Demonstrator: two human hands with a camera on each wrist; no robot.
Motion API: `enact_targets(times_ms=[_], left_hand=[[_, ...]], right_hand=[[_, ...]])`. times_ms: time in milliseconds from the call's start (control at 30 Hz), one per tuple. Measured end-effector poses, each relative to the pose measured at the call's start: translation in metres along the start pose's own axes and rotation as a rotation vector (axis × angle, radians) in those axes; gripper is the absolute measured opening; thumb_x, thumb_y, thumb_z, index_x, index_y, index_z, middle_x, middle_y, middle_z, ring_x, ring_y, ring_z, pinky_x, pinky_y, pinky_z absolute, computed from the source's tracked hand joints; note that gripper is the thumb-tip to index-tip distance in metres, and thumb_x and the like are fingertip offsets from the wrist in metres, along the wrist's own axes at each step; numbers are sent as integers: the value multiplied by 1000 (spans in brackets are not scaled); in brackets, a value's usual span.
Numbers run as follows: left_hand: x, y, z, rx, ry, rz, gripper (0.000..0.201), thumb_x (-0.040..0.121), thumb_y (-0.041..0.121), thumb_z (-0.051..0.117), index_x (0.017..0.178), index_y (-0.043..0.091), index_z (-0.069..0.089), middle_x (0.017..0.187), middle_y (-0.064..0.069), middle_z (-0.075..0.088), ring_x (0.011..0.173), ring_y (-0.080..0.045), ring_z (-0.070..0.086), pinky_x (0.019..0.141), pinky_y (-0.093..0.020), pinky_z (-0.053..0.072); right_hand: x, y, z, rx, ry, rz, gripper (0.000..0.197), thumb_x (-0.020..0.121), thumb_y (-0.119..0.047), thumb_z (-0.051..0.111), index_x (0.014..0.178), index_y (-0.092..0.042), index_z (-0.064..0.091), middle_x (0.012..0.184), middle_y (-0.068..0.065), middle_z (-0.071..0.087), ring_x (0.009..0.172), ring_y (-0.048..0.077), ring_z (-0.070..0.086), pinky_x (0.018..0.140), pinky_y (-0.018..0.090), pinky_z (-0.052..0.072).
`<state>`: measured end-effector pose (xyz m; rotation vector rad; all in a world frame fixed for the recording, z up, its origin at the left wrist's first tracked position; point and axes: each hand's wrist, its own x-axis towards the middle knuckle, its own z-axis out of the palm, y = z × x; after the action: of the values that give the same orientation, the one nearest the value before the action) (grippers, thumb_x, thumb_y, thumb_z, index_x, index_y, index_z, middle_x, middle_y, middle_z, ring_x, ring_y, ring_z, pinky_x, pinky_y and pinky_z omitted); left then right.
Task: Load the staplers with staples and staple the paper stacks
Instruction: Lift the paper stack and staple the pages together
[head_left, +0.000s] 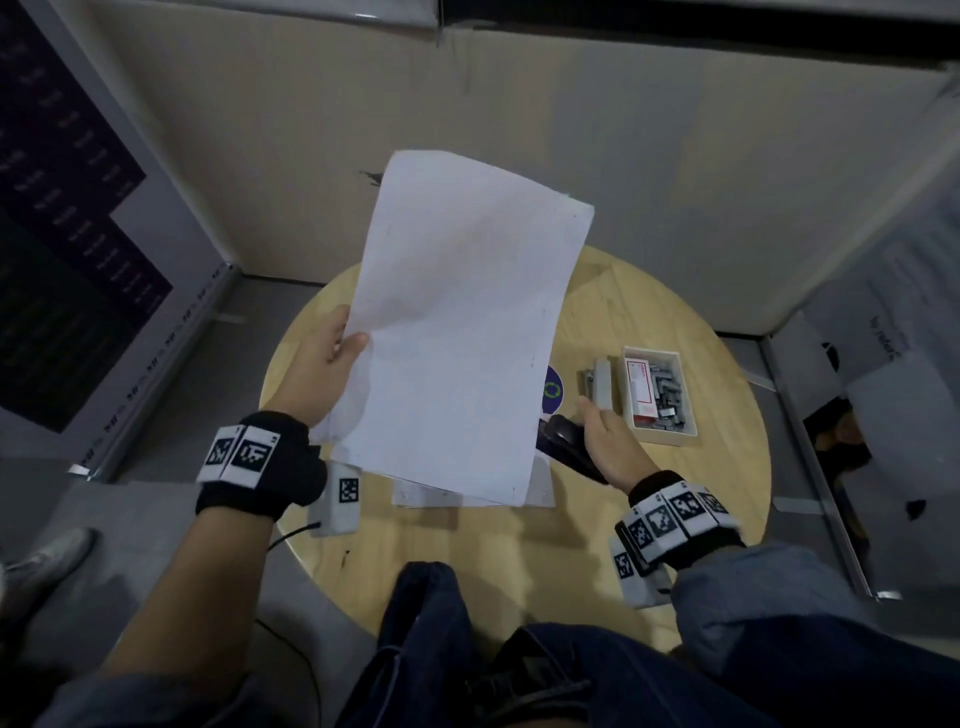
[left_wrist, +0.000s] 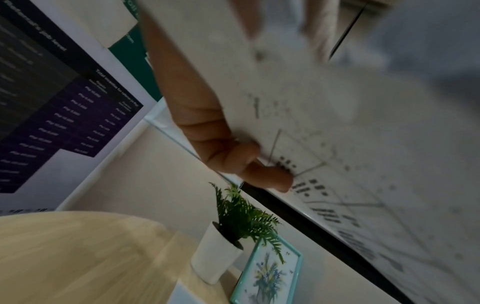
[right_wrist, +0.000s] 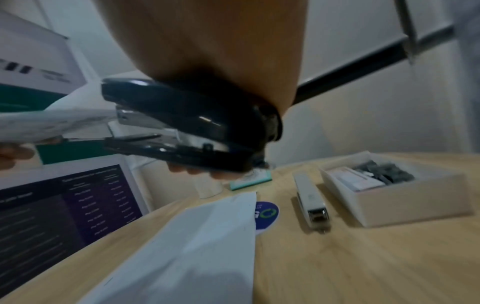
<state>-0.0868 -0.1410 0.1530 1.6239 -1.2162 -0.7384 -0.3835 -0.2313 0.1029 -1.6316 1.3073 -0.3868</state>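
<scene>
My left hand (head_left: 327, 358) holds a white paper stack (head_left: 457, 322) up over the round wooden table (head_left: 519, 566), thumb on top and fingers (left_wrist: 262, 174) underneath. My right hand (head_left: 602, 441) grips a black stapler (head_left: 566, 447) at the stack's lower right edge. In the right wrist view the paper's corner (right_wrist: 64, 123) sits between the jaws of the black stapler (right_wrist: 187, 123). A white stapler (head_left: 602, 384) lies on the table beside a white box of staples (head_left: 657, 395). More paper sheets (right_wrist: 194, 253) lie flat on the table beneath.
A blue round sticker (head_left: 553, 389) shows on the table beside the papers. A potted plant (left_wrist: 233, 228) and a framed flower picture (left_wrist: 270, 273) stand at the table's far side. A dark poster (head_left: 62, 249) leans at the left. Cardboard walls surround the table.
</scene>
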Motion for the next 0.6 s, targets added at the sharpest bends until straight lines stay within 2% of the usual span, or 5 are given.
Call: enact_targets(times_ms=[67, 200, 300, 433, 600], left_hand=[[6, 5, 1, 6, -19, 9, 37, 99, 6, 39, 120, 35, 50, 115, 26, 59, 104, 18, 55, 85, -2, 41], [13, 10, 1, 49, -40, 19, 42, 98, 8, 40, 112, 45, 54, 108, 31, 65, 104, 10, 59, 93, -17, 44], [14, 9, 3, 93, -43, 45, 45, 97, 7, 41, 122, 43, 50, 124, 18, 61, 119, -3, 55, 106, -29, 39], [14, 10, 8, 78, -70, 38, 41, 98, 8, 41, 131, 31, 49, 126, 8, 62, 120, -11, 55, 107, -32, 39], [14, 20, 15, 96, -103, 60, 34, 98, 7, 41, 119, 31, 52, 111, 16, 63, 101, 12, 58, 88, -9, 42]], right_hand=[[-1, -3, -2, -34, 15, -78, 50, 100, -31, 29, 54, -14, 36, 54, 4, 37, 55, 21, 38, 64, 34, 30], [-6, -8, -10, -27, -4, -135, 51, 99, -22, 34, 49, -20, 37, 49, -4, 34, 47, 11, 34, 57, 31, 27], [-10, -7, -11, -24, -15, -162, 52, 99, -19, 36, 47, -21, 37, 47, -5, 33, 41, 6, 32, 54, 29, 26], [-12, -8, -11, -18, -9, -164, 52, 98, -17, 36, 46, -22, 35, 46, -7, 31, 43, 6, 29, 54, 29, 24], [-12, -10, -11, -60, -15, -173, 49, 97, -14, 36, 48, -20, 32, 50, -2, 29, 51, 15, 30, 56, 32, 23]])
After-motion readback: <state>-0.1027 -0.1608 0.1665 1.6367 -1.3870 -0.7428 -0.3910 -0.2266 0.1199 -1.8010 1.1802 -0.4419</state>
